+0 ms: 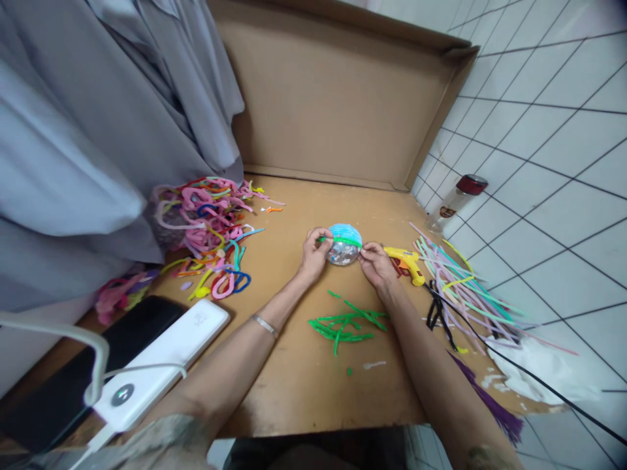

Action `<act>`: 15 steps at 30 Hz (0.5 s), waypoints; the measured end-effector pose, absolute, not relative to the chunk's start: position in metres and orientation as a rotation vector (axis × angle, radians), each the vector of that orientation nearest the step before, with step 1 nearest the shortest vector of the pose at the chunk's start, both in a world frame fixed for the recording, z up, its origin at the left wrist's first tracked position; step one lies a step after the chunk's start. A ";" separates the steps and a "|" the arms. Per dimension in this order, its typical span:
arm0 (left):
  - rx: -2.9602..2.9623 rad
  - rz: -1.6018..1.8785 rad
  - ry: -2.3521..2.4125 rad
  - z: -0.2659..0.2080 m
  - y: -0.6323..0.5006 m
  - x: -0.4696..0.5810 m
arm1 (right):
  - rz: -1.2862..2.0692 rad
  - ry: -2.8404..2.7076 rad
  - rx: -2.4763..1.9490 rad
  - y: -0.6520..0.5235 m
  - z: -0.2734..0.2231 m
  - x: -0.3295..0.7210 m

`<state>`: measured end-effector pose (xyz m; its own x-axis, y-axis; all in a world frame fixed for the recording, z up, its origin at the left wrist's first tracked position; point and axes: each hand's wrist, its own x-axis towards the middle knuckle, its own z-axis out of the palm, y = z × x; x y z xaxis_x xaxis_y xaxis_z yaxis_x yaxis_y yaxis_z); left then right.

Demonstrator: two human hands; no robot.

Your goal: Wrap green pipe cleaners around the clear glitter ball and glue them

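Note:
A small round ball [344, 253] sits on the table between my hands. Its upper part is covered by light-blue pipe cleaner rows [345, 232], and its lower part is clear and shiny. Across its middle runs a green pipe cleaner [349, 241]. On the left side, my left hand [316, 251] is closed, pinching the green strip against the ball. My right hand [375, 262] pinches at the strip's right end, fingertips touching the ball's edge. Nearer to me lie several cut green pipe cleaners [343, 326] in a loose pile.
Right of my right hand lies a yellow glue gun [410, 264] with a black cord. Pastel pipe cleaners [460, 287] and a bottle [453, 203] stand near the tiled wall. At left are a tangled colourful pile [206, 222] and a white power bank [161, 359]. Cardboard [337, 91] stands behind.

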<state>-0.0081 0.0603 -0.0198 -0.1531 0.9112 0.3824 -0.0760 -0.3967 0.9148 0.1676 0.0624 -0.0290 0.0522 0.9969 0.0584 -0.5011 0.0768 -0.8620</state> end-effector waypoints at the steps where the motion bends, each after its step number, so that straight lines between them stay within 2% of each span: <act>1: 1.343 1.668 0.982 -0.019 0.060 -0.008 | 1.337 -0.828 -0.789 0.062 -0.029 0.168; 15: 1.361 1.703 1.040 -0.015 0.055 -0.005 | 1.308 -0.862 -0.845 0.063 -0.027 0.168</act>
<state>-0.0050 0.0552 -0.0150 -0.1927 0.8923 0.4083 -0.0437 -0.4235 0.9048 0.1680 0.0634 -0.0274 0.0651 0.9965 0.0523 -0.4412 0.0758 -0.8942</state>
